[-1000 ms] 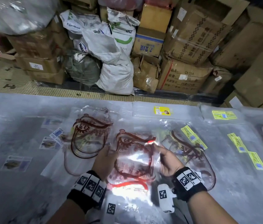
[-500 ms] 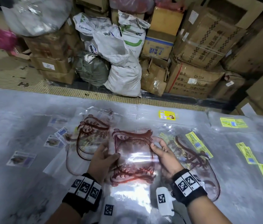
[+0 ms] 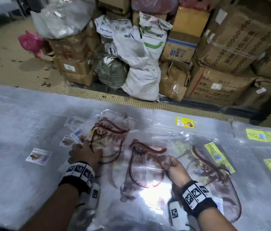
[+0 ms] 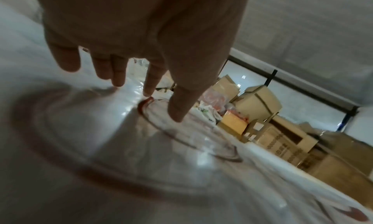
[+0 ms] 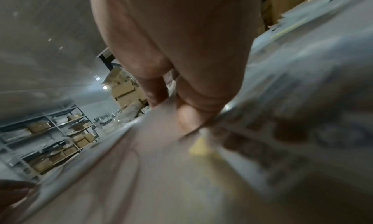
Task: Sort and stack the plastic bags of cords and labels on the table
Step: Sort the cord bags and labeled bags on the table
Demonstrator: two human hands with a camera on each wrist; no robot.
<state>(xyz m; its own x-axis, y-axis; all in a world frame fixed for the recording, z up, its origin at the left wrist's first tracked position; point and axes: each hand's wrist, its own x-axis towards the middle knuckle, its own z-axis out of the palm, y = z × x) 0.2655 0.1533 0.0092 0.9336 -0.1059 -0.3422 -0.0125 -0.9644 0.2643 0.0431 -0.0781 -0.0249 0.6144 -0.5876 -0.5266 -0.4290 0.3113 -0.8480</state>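
**Slippery bags, one loose pinch**

The right hand (image 3: pixel 173 167) pinches the right edge of the middle bag (image 3: pixel 145 165) between thumb and fingers; the right wrist view shows the film nipped at the fingertips (image 5: pixel 189 119). The bag lies on the table (image 3: pixel 14 130), cords (image 3: pixel 148 147) coiled inside, with glare on its near end. The left hand (image 3: pixel 84 153) rests with straight, spread fingers (image 4: pixel 177 109) on the left bag (image 3: pixel 109 139), holding nothing, only pressing it flat.

Risks, as I judge them:

- The pinch takes only thin film. A quick pull could let the bag slip free, or stretch and tear its edge.
- The cords are loose inside. Lifting by one side would likely let them slide to the low end, so the bag hangs lopsided and lands crooked on a stack.
- Another bag (image 3: pixel 211 172) lies under and beside the right hand. Film clings to film, so it may drag along, disturbing the yellow labels (image 3: pixel 218 155) near it.
- If the left hand presses unevenly, the left bag may skate and knock the picture cards (image 3: pixel 39 155) nearby.
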